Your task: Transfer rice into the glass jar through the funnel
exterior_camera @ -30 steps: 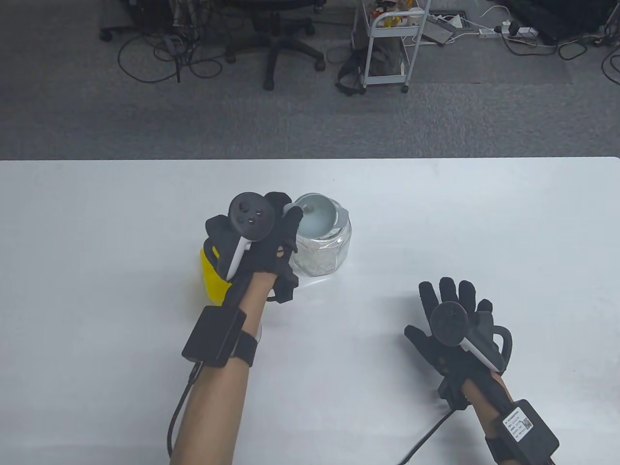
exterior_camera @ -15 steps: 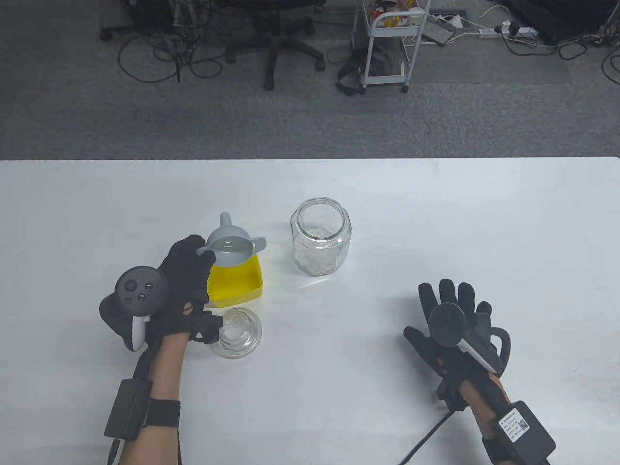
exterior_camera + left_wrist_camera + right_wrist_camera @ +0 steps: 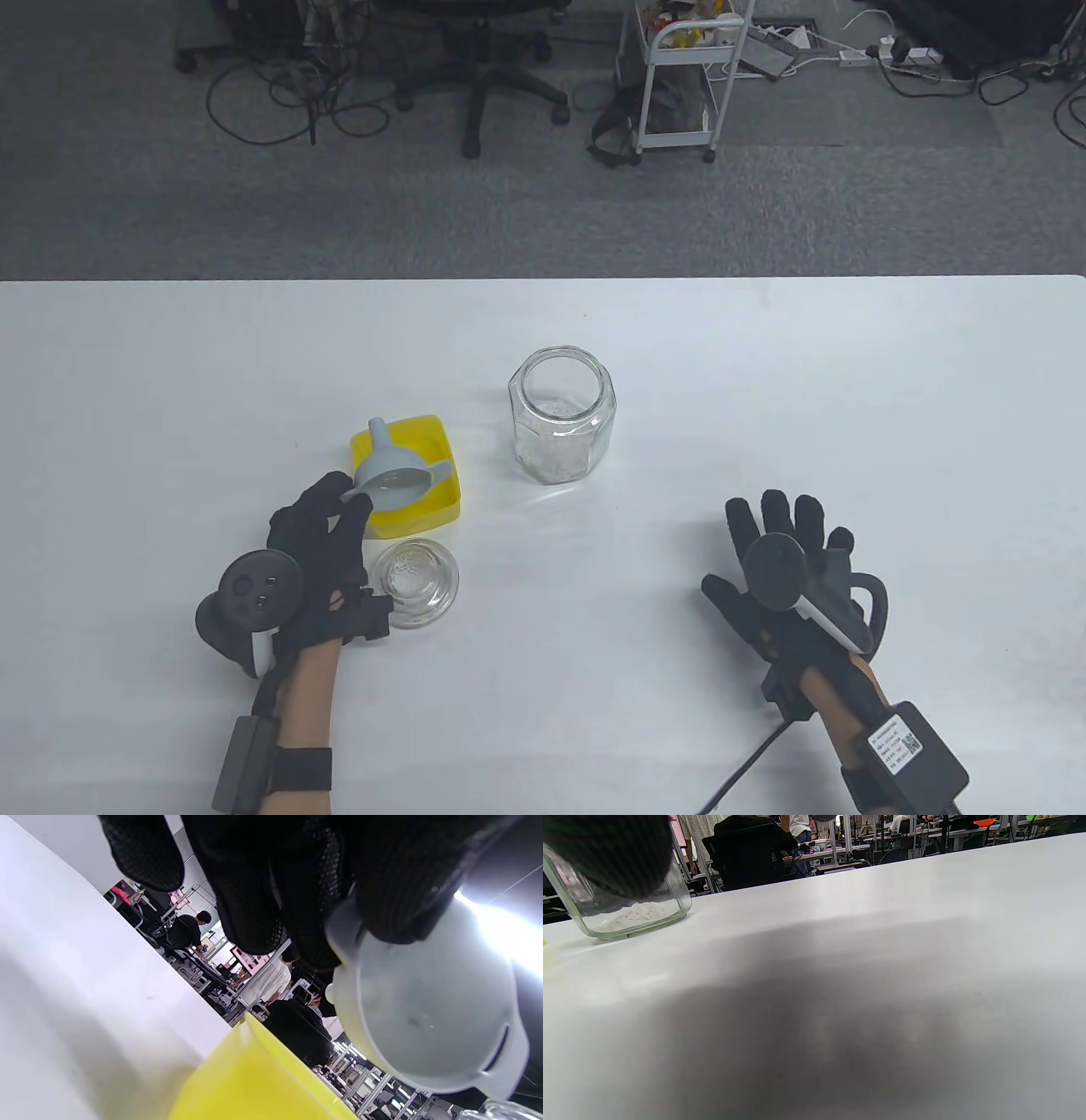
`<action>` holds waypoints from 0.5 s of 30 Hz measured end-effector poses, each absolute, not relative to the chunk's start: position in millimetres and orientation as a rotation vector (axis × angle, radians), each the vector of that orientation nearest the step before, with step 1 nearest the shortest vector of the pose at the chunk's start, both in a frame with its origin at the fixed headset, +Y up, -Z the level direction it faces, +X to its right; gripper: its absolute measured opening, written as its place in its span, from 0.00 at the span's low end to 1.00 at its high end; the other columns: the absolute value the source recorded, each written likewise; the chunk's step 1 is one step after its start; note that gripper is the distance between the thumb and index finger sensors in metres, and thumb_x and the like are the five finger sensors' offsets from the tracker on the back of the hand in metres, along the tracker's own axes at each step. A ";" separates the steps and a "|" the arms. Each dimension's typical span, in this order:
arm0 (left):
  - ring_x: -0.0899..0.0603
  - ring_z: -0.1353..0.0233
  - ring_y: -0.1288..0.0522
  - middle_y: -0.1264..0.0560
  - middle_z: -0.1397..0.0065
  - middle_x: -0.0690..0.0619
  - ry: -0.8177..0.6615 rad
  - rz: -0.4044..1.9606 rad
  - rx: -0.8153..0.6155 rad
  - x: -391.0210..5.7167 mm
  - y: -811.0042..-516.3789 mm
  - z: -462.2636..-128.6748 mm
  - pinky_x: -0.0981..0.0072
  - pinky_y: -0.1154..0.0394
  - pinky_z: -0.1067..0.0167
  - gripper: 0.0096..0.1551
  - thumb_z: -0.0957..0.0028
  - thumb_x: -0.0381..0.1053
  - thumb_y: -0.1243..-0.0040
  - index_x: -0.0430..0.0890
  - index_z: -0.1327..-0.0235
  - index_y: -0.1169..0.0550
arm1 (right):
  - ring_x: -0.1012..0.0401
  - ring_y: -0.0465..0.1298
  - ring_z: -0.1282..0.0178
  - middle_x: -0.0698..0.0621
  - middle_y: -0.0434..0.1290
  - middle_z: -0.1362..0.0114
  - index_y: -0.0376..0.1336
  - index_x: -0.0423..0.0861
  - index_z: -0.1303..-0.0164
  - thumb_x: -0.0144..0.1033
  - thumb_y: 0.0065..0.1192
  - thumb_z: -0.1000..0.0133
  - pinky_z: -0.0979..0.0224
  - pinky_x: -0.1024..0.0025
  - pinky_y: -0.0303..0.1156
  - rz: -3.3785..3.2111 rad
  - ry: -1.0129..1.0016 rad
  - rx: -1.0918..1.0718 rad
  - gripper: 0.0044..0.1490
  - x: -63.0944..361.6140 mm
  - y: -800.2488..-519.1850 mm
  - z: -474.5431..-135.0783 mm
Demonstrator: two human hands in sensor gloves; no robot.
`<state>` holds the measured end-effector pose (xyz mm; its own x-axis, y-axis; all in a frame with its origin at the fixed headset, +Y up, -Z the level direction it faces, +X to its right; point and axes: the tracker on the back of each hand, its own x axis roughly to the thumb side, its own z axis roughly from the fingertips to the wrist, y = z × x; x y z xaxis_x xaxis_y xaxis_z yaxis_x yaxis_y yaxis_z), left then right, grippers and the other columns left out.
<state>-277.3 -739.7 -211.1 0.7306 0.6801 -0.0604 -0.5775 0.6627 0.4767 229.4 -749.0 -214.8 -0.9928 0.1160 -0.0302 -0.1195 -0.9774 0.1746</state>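
Fingers point(image 3: 344, 509) of left hand point(image 3: 318, 556) pinching the rim tab of the grey funnel point(image 3: 394, 475), clamped on it, with funnel tilted, spout toward 11 o'clock, over the yellow container point(image 3: 445, 450). In the left wrist view, dark fingertips point(image 3: 394, 899) pressed on the funnel point(image 3: 424, 1005) edge, yellow container point(image 3: 254, 1086) below. Whether funnel already rests in the container or hangs just above: cannot tell.

Glass jar point(image 3: 562, 424) upright at 2 o'clock from the container, mouth open, white rice point(image 3: 634, 914) lying at the bottom. Round glass lid point(image 3: 416, 581) flat on the surface point(image 3: 764, 382), at 6 o'clock of the container. Right hand point(image 3: 785, 573) flat on the surface, fingers spread apart, holding nothing, well apart from the jar.

Judged step: pouring finished, funnel being put away. Next likely: release the funnel, then take the lid and bring it onto the jar mouth, keeping it level.
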 end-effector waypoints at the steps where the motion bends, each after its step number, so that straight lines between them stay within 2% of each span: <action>1: 0.43 0.26 0.18 0.12 0.39 0.61 0.247 0.695 0.447 -277.4 -742.1 -211.3 0.28 0.33 0.28 0.24 0.50 0.61 0.24 0.65 0.40 0.20 | 0.40 0.36 0.15 0.46 0.37 0.12 0.36 0.64 0.24 0.72 0.58 0.56 0.24 0.28 0.38 3.011 0.268 -0.031 0.57 229.3 -748.8 -214.7; 11: 0.41 0.24 0.20 0.12 0.39 0.61 0.268 0.581 0.346 -273.7 -752.4 -220.5 0.25 0.36 0.28 0.24 0.49 0.62 0.24 0.64 0.40 0.19 | 0.40 0.36 0.15 0.46 0.37 0.12 0.36 0.64 0.24 0.72 0.58 0.56 0.24 0.28 0.38 2.988 0.232 -0.029 0.57 231.2 -741.0 -210.6; 15: 0.39 0.22 0.22 0.14 0.34 0.60 0.300 0.588 0.313 -276.5 -754.1 -221.9 0.24 0.36 0.27 0.24 0.47 0.62 0.26 0.66 0.37 0.20 | 0.40 0.36 0.15 0.46 0.37 0.12 0.36 0.64 0.24 0.72 0.58 0.56 0.24 0.28 0.38 2.989 0.249 -0.030 0.57 229.9 -742.3 -210.9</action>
<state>-276.5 -754.1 -221.9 0.7916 0.5820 -0.1864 -0.4922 0.7879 0.3700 229.9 -742.3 -210.9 -0.9897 0.1394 -0.0315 -0.1426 -0.9763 0.1629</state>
